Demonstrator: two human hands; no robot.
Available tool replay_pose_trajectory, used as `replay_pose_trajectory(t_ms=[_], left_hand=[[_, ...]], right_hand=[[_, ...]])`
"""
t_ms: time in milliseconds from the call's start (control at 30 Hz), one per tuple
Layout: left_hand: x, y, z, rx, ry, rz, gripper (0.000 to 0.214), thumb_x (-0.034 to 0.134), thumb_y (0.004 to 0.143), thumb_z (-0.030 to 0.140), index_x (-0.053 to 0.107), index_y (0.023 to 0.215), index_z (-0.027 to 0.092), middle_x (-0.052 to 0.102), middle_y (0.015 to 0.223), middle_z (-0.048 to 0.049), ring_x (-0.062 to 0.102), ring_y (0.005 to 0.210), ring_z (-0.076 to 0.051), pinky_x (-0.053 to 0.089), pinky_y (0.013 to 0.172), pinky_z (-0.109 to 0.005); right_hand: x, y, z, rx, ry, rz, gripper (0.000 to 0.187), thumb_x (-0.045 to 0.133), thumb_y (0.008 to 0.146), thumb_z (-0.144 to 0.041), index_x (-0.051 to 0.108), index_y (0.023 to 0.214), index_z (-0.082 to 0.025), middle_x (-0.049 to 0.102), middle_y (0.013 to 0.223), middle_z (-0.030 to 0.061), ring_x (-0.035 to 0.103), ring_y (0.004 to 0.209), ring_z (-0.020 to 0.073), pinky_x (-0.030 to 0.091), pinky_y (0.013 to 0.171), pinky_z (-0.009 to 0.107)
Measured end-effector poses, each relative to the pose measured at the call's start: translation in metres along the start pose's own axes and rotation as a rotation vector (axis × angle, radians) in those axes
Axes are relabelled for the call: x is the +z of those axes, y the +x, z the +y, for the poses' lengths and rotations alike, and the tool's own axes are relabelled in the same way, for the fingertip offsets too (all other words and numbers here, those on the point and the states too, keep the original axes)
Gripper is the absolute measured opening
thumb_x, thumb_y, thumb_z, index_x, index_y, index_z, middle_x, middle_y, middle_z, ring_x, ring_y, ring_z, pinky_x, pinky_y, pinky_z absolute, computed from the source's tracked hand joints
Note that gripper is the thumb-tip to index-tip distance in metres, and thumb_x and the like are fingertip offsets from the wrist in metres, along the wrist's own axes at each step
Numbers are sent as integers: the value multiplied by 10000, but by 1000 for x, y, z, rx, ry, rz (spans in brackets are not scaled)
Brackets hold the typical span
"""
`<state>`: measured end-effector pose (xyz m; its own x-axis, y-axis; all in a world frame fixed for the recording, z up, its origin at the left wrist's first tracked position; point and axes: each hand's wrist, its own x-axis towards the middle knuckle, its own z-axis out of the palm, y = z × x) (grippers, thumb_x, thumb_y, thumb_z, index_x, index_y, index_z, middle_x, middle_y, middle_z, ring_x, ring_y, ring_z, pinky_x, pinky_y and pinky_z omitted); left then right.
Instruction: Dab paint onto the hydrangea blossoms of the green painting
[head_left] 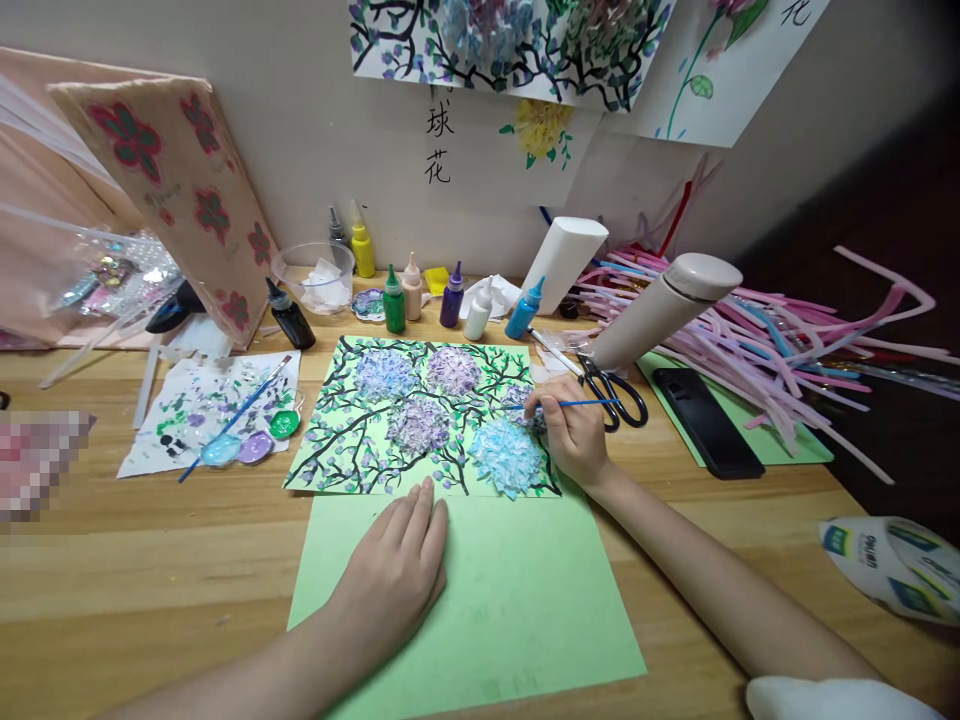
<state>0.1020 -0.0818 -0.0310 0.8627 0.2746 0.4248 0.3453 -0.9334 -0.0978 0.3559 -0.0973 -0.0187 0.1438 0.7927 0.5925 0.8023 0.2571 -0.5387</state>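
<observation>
My left hand lies flat with fingers together on a plain green sheet, its fingertips at the lower edge of a flower painting. The painting shows black branches and several blue and purple paper blossoms. My right hand is closed round a thin blue brush, whose tip touches the painting's right side near a small blossom.
Several paint bottles stand behind the painting. Black scissors, a beige cylinder, a black phone and a heap of pink strips lie at the right. A paint-smeared sheet with a second brush lies at the left.
</observation>
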Motion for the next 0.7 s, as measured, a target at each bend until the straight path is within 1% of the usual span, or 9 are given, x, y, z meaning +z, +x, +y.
replay_pose_trajectory(t_ms=[300,467,533,600,667,700], left_hand=[[1,0,0,7,24,4,327,361,755,87,550,1016,34,603,1061,-217,576,946,-257,483,779,-365],[0,-1,1,-9,48,-7,328,355,760,89,546,1024,49,608,1066,-202,577,940,-244,473,784,-356],[0,-1,2,-18,49,-17,326,354,762,89,545,1024,50,606,1069,-205,576,944,-247,466,788,-359],[-1,-2,3,-24,47,-43,326,359,760,92,541,1026,45,603,1072,-215,578,940,-255,460,782,-365],[-1,-2,5,-27,46,-72,324,371,759,106,539,1029,42,598,1081,-221,582,924,-262,455,775,-369],[-1,-3,5,-26,48,-86,324,377,761,118,537,1032,40,593,1089,-224,582,923,-266,452,774,-370]], right_hand=[[0,0,1,-13,-9,11,273,327,914,-194,535,738,-214,570,679,30,514,746,181,404,722,341],[-2,0,-1,-29,-9,7,276,330,915,-203,539,734,-211,566,656,22,513,723,176,403,701,333],[-2,3,-7,-34,1,46,293,318,919,-215,541,730,-213,568,669,23,518,725,177,402,713,338],[-1,9,-19,-34,42,72,281,321,921,-229,553,763,-218,577,693,24,529,738,178,402,727,341],[4,20,-36,-28,104,29,249,337,920,-232,565,820,-222,595,733,23,544,768,178,403,743,338],[8,27,-45,-28,133,-27,236,344,920,-228,569,847,-223,606,762,23,550,788,176,402,754,335]])
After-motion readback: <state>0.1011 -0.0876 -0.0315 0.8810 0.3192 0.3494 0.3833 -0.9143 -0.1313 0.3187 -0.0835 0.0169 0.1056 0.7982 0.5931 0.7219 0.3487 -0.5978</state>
